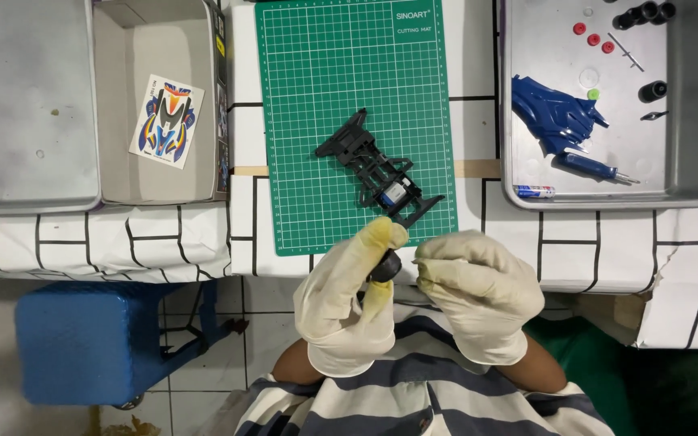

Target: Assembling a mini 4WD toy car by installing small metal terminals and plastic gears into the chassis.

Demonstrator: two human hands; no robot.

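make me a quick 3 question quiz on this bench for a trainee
1. True or false: the black chassis lies on the green mat.
2. Which hand pinches the small black wheel?
A. left hand
B. right hand
C. neither
3. Fill in: the blue body shell lies in the metal ___ at the right.

Key:
1. True.
2. A; the wheel sits between its thumb and fingers, with the right hand close beside it.
3. tray.
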